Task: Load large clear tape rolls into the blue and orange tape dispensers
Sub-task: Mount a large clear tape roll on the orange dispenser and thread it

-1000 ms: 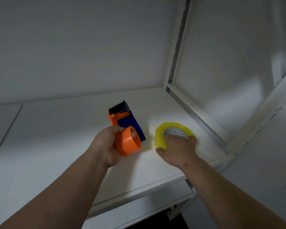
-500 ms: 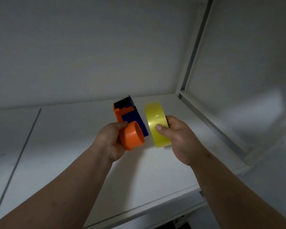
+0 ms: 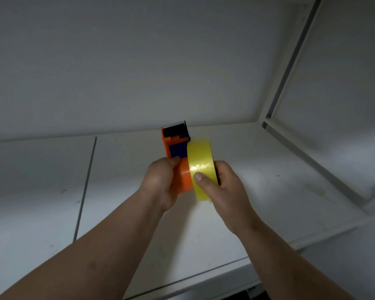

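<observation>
Left hand (image 3: 160, 182): wrapped around the orange hub end of the tape dispenser (image 3: 176, 152), thumb on its blue panel
Right hand (image 3: 222, 187): holding the tape roll (image 3: 200, 167), thumb pressed on the glossy yellow-tinted outer band, fingers behind it
Tape roll: upright on edge, touching the right side of the dispenser's orange hub
Tape dispenser: held above the white surface (image 3: 41, 191), black cutter end pointing away
Surface: white, with a thin dark seam (image 3: 86, 187) at the left

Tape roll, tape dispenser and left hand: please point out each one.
Tape roll (image 3: 200, 167), head view, on its shiny outer band.
Tape dispenser (image 3: 183, 179), head view, on its orange hub.
Left hand (image 3: 159, 182), head view, on its back.
</observation>
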`<state>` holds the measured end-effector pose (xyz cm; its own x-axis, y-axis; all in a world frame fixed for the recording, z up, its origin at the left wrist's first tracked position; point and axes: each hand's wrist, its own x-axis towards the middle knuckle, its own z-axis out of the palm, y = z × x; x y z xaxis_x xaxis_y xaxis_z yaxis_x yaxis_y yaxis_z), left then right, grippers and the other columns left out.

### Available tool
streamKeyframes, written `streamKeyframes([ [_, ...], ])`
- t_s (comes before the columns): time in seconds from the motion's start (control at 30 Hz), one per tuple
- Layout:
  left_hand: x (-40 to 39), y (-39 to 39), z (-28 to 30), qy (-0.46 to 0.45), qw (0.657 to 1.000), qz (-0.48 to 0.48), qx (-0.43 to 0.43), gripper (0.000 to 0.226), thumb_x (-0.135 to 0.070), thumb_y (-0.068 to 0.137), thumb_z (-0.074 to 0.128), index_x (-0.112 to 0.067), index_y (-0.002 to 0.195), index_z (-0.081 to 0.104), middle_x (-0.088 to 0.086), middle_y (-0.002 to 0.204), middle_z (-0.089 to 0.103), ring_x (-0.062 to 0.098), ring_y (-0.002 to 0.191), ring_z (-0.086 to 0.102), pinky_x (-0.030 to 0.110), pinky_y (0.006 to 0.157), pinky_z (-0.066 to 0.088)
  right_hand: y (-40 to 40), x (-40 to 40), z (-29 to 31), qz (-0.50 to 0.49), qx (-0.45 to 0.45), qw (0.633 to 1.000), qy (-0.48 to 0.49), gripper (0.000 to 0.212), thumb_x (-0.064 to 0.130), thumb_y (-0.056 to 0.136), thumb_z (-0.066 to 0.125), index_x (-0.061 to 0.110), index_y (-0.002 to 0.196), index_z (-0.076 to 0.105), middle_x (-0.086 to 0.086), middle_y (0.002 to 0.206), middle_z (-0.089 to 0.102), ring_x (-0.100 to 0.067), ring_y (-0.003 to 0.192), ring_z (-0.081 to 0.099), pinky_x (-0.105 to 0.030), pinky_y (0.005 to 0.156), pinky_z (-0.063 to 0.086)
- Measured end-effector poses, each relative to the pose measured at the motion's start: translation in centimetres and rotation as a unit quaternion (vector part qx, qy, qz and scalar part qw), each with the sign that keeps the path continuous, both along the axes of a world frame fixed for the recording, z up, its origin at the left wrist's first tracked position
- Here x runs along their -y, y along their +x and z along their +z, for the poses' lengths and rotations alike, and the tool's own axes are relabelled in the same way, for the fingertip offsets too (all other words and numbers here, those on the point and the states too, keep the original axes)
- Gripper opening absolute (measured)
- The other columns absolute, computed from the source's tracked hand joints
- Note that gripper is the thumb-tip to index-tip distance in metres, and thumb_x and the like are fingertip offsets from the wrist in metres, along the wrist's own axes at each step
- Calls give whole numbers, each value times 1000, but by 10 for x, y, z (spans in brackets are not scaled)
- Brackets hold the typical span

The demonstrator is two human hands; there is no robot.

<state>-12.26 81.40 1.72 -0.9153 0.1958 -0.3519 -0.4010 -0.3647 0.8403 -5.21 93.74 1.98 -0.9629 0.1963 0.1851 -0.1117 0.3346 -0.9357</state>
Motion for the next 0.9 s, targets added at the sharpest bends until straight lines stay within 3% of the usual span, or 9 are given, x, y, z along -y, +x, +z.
streamKeyframes([
  [0.13,12,15,2,-4,1000,10,-8,25,-11,100,42,-5,87,63,3,47,66,14,35,60,14,32,40,5,9,-6,35,-27,997,58,14,37,84,62,28,93,57,7,81,61,-5,72,58,-20,64,45],
  [0.3,24,42,12,2,1000,28,-5,28,-12,97,42,-3,84,65,7,52,68,17,39,62,16,36,44,15,18,-5,76,-12,996,42,37,46,78,54,15,98,58,-4,105,53,-18,94,58,-36,81,50],
  [0.4,31,59,19,21,998,51,0,37,-20,96,40,1,114,65,16,92,71,29,76,69,30,64,55,25,25,-6,91,-13,995,33,37,47,78,53,16,98,56,-1,105,49,-18,97,56,-33,82,49],
  [0.47,36,68,19,33,998,61,1,43,-26,97,39,-5,127,61,18,108,65,32,90,65,33,71,52,32,30,-9,96,-15,995,23,34,48,79,52,19,96,55,1,104,47,-16,98,55,-29,79,46],
  [0.57,47,86,18,55,996,69,8,44,-36,98,41,-9,127,62,15,113,67,30,93,66,34,70,54,44,43,-15,105,-26,994,12,34,48,80,51,18,96,53,-2,105,46,-14,98,53,-25,78,43],
  [0.63,59,96,17,63,996,70,7,49,-40,98,42,-9,131,61,17,117,68,30,97,66,36,74,56,53,56,-18,113,-36,993,16,36,47,80,51,17,100,51,-5,108,46,-18,101,52,-30,81,45],
  [0.73,82,109,17,82,995,60,-2,53,-40,95,48,-6,135,57,21,121,64,35,106,62,49,104,46,64,80,-19,136,-43,990,15,38,45,81,52,18,107,44,-14,114,48,-26,106,52,-44,88,48],
  [0.9,129,123,20,105,993,28,-41,49,-27,75,65,-6,120,62,22,113,61,36,106,58,56,113,34,73,128,-12,168,-46,985,6,40,43,82,51,18,109,36,-16,119,46,-30,112,50,-53,92,45],
])
